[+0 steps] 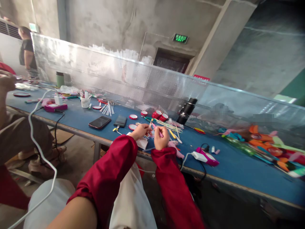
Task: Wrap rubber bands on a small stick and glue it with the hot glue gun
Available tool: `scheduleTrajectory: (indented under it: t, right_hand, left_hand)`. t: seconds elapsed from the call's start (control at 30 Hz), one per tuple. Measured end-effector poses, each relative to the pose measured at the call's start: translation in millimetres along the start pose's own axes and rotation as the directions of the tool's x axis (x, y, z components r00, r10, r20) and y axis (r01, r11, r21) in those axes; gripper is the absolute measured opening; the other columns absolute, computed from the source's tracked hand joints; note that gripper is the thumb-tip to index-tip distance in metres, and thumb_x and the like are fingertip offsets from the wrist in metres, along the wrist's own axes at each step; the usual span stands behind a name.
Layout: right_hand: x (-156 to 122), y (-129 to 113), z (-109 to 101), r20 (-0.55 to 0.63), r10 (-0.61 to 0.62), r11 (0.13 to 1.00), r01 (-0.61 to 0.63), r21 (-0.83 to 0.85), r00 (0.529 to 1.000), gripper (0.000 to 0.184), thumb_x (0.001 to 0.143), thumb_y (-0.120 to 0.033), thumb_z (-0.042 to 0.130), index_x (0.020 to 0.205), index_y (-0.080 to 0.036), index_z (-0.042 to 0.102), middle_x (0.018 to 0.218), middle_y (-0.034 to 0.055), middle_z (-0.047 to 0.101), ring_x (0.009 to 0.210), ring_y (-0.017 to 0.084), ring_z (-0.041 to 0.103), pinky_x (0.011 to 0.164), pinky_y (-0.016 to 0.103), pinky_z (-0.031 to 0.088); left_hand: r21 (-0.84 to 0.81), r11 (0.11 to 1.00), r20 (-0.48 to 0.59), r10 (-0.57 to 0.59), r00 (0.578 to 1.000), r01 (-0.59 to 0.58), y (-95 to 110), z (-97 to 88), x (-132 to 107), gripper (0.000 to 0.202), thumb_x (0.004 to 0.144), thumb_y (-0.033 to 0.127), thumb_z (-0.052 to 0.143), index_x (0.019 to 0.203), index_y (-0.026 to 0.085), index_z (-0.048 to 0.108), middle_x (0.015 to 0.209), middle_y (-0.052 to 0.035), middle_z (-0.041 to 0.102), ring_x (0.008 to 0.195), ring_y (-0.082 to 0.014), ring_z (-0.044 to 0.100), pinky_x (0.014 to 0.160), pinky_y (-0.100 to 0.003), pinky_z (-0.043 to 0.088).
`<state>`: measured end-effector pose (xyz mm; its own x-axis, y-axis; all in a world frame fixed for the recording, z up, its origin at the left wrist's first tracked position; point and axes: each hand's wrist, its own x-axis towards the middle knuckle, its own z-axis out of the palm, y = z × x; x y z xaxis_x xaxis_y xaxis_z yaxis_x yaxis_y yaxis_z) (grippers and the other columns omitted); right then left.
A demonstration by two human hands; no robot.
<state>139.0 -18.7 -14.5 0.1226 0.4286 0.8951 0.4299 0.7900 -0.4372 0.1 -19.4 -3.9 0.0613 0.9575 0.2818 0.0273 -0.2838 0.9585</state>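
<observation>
My left hand is closed in a pinch on a thin pale stick that points upward above the table's front edge. Close beside it, my right hand is curled round a small pink-purple piece, whose kind I cannot make out. The fingertips of both hands nearly meet. Beneath them lie a white sheet and small coloured bits. Just right of my right hand sits a crumpled pink piece. Thin wooden sticks lie behind the hands.
Rolls of red tape, a phone, a black bottle and a cup of white sticks stand or lie on the blue table. A magenta device with cables is at right. Another person's hand is at far left.
</observation>
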Motion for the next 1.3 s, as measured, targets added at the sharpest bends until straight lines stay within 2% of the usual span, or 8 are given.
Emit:
scheduleTrajectory:
  t: [0.4, 0.53, 0.7, 0.87, 1.0, 1.17, 1.3]
  right_hand:
    - [-0.3, -0.4, 0.0, 0.020, -0.027, 1.000, 0.027, -0.007, 0.999, 0.023, 0.094, -0.038, 0.058, 0.080, -0.021, 0.064, 0.076, 0.0048, 0.071, 0.070, 0.019, 0.066, 0.069, 0.031, 0.051]
    - [-0.6, 0.1, 0.1, -0.019, 0.007, 1.000, -0.007, -0.015, 1.000, 0.025, 0.094, -0.040, 0.057, 0.080, -0.021, 0.064, 0.078, 0.0057, 0.072, 0.073, 0.019, 0.067, 0.070, 0.031, 0.052]
    - [-0.4, 0.2, 0.1, 0.019, -0.025, 0.999, 0.026, -0.023, 0.999, 0.026, 0.094, -0.041, 0.057, 0.081, -0.021, 0.064, 0.078, 0.0060, 0.072, 0.072, 0.019, 0.065, 0.071, 0.032, 0.052]
    - [0.2, -1.0, -0.4, -0.025, 0.004, 1.000, -0.005, -0.031, 1.000, 0.025, 0.094, -0.040, 0.057, 0.079, -0.021, 0.064, 0.077, 0.0052, 0.072, 0.072, 0.019, 0.066, 0.071, 0.031, 0.052]
    - [-0.4, -2.2, -0.1, 0.031, -0.009, 1.000, 0.009, 0.000, 0.999, 0.024, 0.094, -0.040, 0.058, 0.081, -0.021, 0.065, 0.078, 0.0052, 0.072, 0.072, 0.019, 0.066, 0.070, 0.030, 0.052]
    - [-0.8, 1.3, 0.8, -0.039, 0.006, 1.000, -0.007, -0.025, 0.999, 0.023, 0.094, -0.039, 0.059, 0.081, -0.021, 0.064, 0.078, 0.0050, 0.072, 0.072, 0.019, 0.066, 0.070, 0.030, 0.052]
    - [-1.0, 1.8, 1.1, 0.023, -0.021, 1.000, 0.021, 0.002, 1.000, 0.023, 0.094, -0.039, 0.058, 0.082, -0.021, 0.065, 0.077, 0.0047, 0.072, 0.071, 0.019, 0.066, 0.070, 0.030, 0.052]
  left_hand:
    - [-0.020, 1.000, -0.004, 0.021, 1.000, -0.021, -5.6, 0.0, 3.2, 0.022, 0.088, 0.032, 0.067, 0.081, 0.011, 0.064, 0.061, 0.0015, 0.061, 0.047, -0.0052, 0.048, 0.048, -0.017, 0.035]
    - [-0.008, 1.000, -0.005, 0.012, 1.000, -0.012, -7.1, -0.4, 4.0, 0.018, 0.090, 0.027, 0.063, 0.084, 0.010, 0.065, 0.064, -0.0001, 0.063, 0.048, -0.0054, 0.048, 0.049, -0.018, 0.036]
    - [-0.005, 0.999, 0.001, 0.033, 0.999, -0.033, -8.7, -0.7, 4.7, 0.021, 0.088, 0.030, 0.065, 0.083, 0.010, 0.066, 0.064, -0.0004, 0.064, 0.049, -0.0056, 0.049, 0.049, -0.018, 0.037]
    - [0.016, 1.000, -0.002, 0.012, 1.000, -0.012, -7.1, -0.7, 4.0, 0.020, 0.090, 0.029, 0.062, 0.086, 0.011, 0.067, 0.064, -0.0003, 0.064, 0.049, -0.0058, 0.048, 0.049, -0.018, 0.036]
    - [0.011, 1.000, 0.003, 0.015, 1.000, -0.015, -4.6, -0.4, 2.8, 0.024, 0.087, 0.034, 0.067, 0.083, 0.010, 0.067, 0.064, -0.0006, 0.062, 0.049, -0.0065, 0.049, 0.050, -0.019, 0.037]
    - [0.018, 1.000, -0.005, 0.015, 1.000, -0.015, -4.8, -0.4, 2.1, 0.025, 0.088, 0.035, 0.065, 0.086, 0.010, 0.066, 0.065, -0.0002, 0.063, 0.049, -0.0059, 0.048, 0.050, -0.018, 0.036]
    - [0.011, 1.000, 0.005, 0.025, 1.000, -0.026, -4.7, -0.6, 2.3, 0.026, 0.088, 0.036, 0.066, 0.083, 0.011, 0.066, 0.063, 0.0003, 0.062, 0.049, -0.0063, 0.048, 0.050, -0.019, 0.037]
